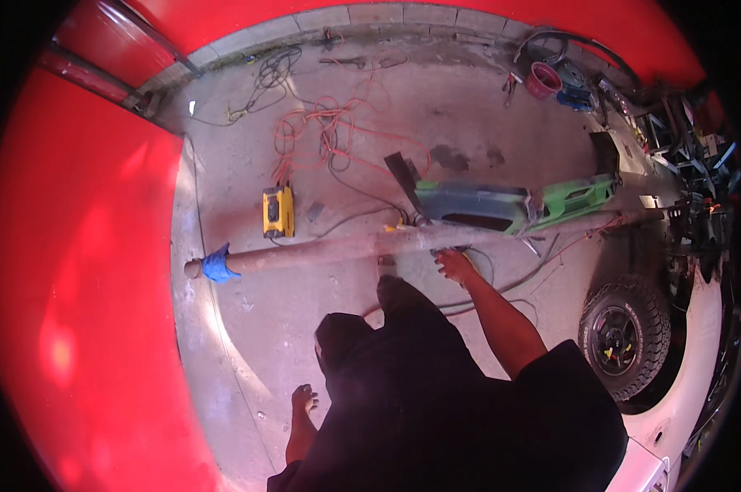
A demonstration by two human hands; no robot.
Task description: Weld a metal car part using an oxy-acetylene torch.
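A long rusty pipe (pixel 329 250) lies across the concrete floor, with a blue rag (pixel 217 264) wrapped near its left end. My right hand (pixel 455 264) reaches forward to the pipe's near side, just right of its middle, with the fingers curled against it. Black cables run under that spot. My left hand (pixel 303 403) hangs low beside my dark clothing, fingers loosely apart, holding nothing. A dark shoe (pixel 395 289) shows just behind the pipe.
A yellow box-shaped device (pixel 278 211) and tangled orange cable (pixel 329 131) lie beyond the pipe. Green and grey body panels (pixel 510 205) rest at the right. A wheel (pixel 625 332) on a white vehicle stands at the right, red bodywork (pixel 75 287) at the left, a red bucket (pixel 543 79) far back.
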